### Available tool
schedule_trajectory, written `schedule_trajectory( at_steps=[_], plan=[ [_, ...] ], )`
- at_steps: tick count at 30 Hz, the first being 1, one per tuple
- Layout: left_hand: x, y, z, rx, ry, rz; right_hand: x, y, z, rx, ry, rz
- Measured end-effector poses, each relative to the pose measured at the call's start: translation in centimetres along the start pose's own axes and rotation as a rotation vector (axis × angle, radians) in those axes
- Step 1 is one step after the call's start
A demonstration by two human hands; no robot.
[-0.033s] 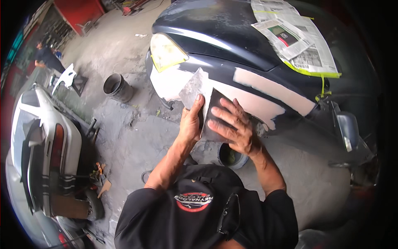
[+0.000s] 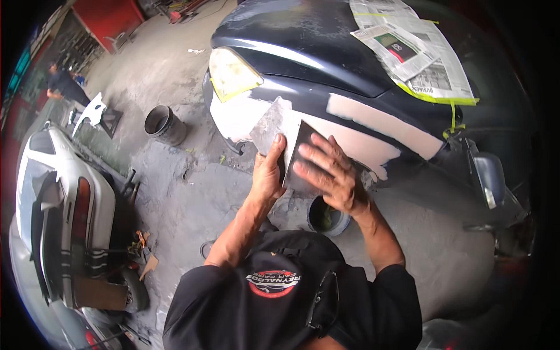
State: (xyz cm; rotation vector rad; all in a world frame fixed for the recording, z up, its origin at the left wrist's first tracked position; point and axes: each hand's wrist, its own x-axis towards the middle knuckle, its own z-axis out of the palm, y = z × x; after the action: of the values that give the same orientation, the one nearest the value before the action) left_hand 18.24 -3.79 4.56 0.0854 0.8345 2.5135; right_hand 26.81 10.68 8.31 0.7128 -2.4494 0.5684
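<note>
My left hand (image 2: 269,176) grips sandpaper in front of the car's front corner, with its thumb pressed on a worn grey-white piece (image 2: 270,125). Against that stands a dark sandpaper face (image 2: 304,138); whether it is one folded sheet or two pieces I cannot tell. My right hand (image 2: 335,175) lies over the dark face, fingers spread and slightly smeared by motion. Behind both hands, the dark car's bumper and fender carry pale pinkish-white filler patches (image 2: 350,137). Yellow tape edges the headlight (image 2: 230,73).
A dark bucket (image 2: 328,219) with something greenish inside stands below my right hand. Another bucket (image 2: 163,125) is at the left. Taped newspaper (image 2: 449,76) covers the windshield area. A white car (image 2: 96,204) is parked left, and a person (image 2: 67,86) stands farther back.
My right hand's fingers have shifted slightly on the dark sandpaper and look more blurred. My left hand keeps its grip. The whole view has moved a little.
</note>
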Motion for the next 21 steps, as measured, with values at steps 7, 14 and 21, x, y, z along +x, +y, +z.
schedule_trajectory(
  at_steps=[7, 14, 21],
  plan=[
    [0.7, 2.1, -2.3, 0.063, -0.013, 0.173, -2.5, 3.3, 1.8, -0.411, -0.228, 0.243],
    [2.2, 6.7, -6.0, 0.064, 0.037, 0.265, -2.3, 0.1, 11.2, 0.164, 0.412, 0.443],
    [-0.2, 7.5, -9.2, 0.240, 0.062, 0.091, 3.6, 3.2, 11.3, 1.009, 0.768, 1.209]
  ],
)
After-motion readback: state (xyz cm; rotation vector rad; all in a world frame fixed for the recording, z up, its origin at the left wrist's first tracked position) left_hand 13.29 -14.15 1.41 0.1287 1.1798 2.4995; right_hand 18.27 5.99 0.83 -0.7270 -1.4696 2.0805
